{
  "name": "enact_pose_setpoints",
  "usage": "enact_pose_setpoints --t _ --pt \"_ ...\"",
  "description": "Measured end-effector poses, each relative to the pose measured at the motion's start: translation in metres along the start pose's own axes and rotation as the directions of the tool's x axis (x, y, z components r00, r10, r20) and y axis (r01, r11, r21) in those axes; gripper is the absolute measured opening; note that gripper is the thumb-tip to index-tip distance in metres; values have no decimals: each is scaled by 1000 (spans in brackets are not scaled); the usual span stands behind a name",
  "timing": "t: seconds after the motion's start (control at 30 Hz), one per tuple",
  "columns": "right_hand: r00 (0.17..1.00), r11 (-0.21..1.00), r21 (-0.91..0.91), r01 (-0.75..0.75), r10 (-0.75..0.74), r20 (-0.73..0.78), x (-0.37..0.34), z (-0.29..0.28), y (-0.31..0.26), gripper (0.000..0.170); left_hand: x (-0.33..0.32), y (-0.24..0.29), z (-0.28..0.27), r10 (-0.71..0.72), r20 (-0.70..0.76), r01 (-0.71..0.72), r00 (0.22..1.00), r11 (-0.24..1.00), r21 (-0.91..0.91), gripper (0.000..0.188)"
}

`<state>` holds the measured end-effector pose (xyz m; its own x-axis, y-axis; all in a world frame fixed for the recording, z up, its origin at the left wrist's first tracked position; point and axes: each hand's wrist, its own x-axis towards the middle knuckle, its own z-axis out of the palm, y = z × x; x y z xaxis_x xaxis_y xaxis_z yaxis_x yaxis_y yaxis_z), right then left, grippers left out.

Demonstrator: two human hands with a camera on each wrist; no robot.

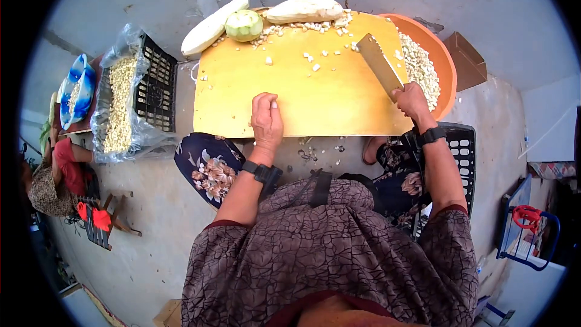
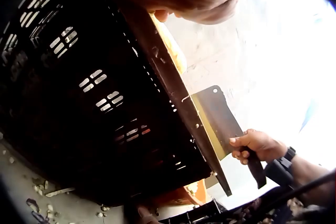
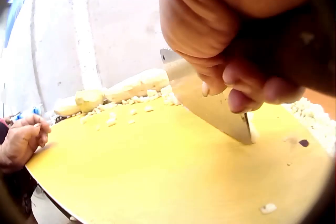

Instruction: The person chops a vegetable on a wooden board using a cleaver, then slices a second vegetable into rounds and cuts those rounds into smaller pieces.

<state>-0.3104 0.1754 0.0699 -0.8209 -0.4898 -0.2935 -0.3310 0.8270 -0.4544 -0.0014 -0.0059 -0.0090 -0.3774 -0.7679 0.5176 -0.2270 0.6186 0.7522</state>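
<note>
My right hand (image 1: 413,100) grips the dark handle of a broad cleaver (image 1: 380,63) at the right side of a yellow board (image 1: 242,85). In the right wrist view, the cleaver's blade (image 3: 207,100) slants with its lower edge at the board's surface. Near the front edge of the board, my left hand (image 1: 266,122) holds nothing, its fingers loosely curled. Along the back edge lie two long pale peeled vegetables, one at left (image 1: 215,27) and one at centre (image 1: 305,9), with a round pale-green piece (image 1: 244,25) between them. Small white diced pieces (image 1: 316,67) are scattered across the board.
An orange basin (image 1: 446,66) full of diced pieces (image 1: 420,72) stands right of the board, beside a cardboard box (image 1: 465,60). At left, a plastic-lined black crate (image 1: 156,88) holds more pieces. Another person (image 1: 57,169) sits far left by a blue-and-white bowl (image 1: 85,94).
</note>
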Motion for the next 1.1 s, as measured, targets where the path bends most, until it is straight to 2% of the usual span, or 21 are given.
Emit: enact_pose_setpoints --t 0.13,0.23,0.3,0.37,0.47,0.53,0.6,0.7,0.77,0.83,0.87,0.93,0.97,1.0,1.07,1.1 --pt "995 998 41 -40 44 -92 11 0 5 35 0 2 1 15 19 -16 1000 999 31 14" --pt "988 980 193 -48 74 -132 1 13 -11 34 1 3 3 33 26 -35 999 998 45 14" --pt "998 942 334 -34 51 -41 -21 13 -35 33 1 5 5 29 42 -32 999 998 54 14" --pt "992 906 420 -59 7 125 -37 20 -59 34 0 8 4 33 72 -39 997 997 73 14" --pt "935 861 504 -68 -121 333 -45 49 -85 34 -1 6 6 58 79 -65 995 994 88 13" --pt "879 879 472 -70 -170 446 -50 58 -105 32 0 7 6 57 104 -67 993 993 92 13" --pt "848 896 441 -41 -202 489 -44 73 -113 31 1 5 4 66 116 -77 991 992 96 13" --pt "857 850 522 -72 -214 468 -26 77 -102 30 0 5 4 32 128 -44 991 995 91 13" --pt "866 810 569 -140 -178 467 -23 56 -97 23 1 7 4 28 121 -39 992 995 89 12" --pt "912 794 586 -161 -108 396 -17 37 -86 20 1 7 4 15 118 -26 993 995 92 12" --pt "929 805 584 -107 -128 348 -4 35 -69 21 0 6 4 5 118 -17 993 995 95 12" --pt "965 815 573 -87 -73 251 12 22 -45 23 1 7 4 11 112 -22 994 995 101 12" --pt "981 818 559 -133 27 195 11 12 -44 22 2 8 3 26 106 -37 994 994 107 13" --pt "988 804 582 -126 48 148 21 9 -29 21 2 10 2 43 103 -54 994 992 113 14" --pt "992 850 515 -113 125 12 30 2 -12 23 2 10 2 42 99 -52 994 993 104 14" --pt "992 862 494 -115 121 20 28 -4 -8 22 2 10 2 43 101 -54 994 993 110 14"
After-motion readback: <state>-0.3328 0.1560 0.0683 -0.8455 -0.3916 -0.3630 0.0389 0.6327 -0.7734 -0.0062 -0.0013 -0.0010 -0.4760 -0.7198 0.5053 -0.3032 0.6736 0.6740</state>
